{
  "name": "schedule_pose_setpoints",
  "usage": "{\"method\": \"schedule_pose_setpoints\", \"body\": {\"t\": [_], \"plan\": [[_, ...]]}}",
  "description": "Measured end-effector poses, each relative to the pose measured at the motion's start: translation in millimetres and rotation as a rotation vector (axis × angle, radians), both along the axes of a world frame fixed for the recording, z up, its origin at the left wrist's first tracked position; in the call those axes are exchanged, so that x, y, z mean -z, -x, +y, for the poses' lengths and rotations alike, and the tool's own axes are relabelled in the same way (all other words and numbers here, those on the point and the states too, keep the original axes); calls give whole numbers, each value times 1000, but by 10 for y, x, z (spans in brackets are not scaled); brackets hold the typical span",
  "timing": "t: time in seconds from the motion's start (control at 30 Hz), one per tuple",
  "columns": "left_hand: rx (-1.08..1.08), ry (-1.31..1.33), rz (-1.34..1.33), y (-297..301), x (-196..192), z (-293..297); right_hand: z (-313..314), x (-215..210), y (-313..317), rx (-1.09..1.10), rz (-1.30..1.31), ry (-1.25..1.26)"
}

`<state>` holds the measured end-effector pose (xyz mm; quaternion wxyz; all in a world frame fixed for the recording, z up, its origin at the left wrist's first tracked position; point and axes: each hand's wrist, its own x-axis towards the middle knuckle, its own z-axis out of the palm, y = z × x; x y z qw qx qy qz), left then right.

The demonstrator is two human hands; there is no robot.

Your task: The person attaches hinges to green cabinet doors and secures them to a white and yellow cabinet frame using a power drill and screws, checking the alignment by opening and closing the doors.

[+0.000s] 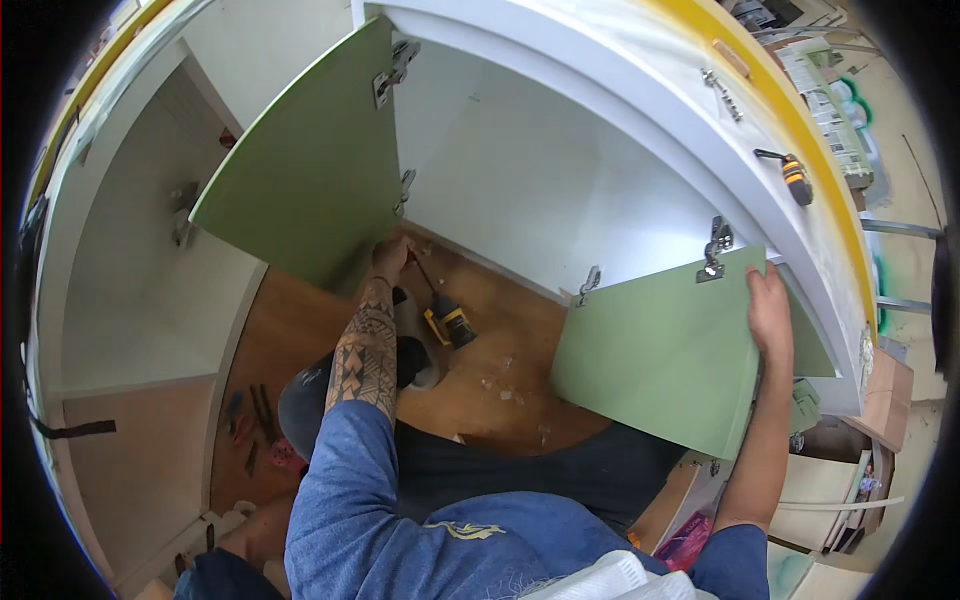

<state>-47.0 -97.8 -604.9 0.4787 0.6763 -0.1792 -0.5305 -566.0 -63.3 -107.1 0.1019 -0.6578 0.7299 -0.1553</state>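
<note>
On the left, a green cabinet door (310, 150) hangs open on metal hinges (392, 72). My left hand (391, 257) is at this door's lower inner corner, fingers curled; the door's shade partly hides what they grip. Just beside that hand, a yellow-and-black power drill (452, 322) rests on the wooden floor, a thin dark bit pointing up toward my fingers. A second green door (655, 350) stands tilted at the right, with hinges (716, 250) along its cabinet side. My right hand (770, 310) is closed around this door's outer edge near its upper corner.
The white cabinet (520, 150) arches across the far side. On its top lie a yellow-and-black screwdriver (796, 180) and a loose metal hinge (722, 95). Tools (255, 425) lie on the floor to the left; small scraps (505, 390) are scattered between my legs.
</note>
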Motion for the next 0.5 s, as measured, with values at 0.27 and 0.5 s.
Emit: {"method": "schedule_pose_setpoints", "body": {"t": [0.27,0.5], "plan": [[-105,-17,234,-204,56,717,-122,85,72,-18,1,-22],[160,498,51,891,354,1670,-128,92,101,-54,21,-10]]}}
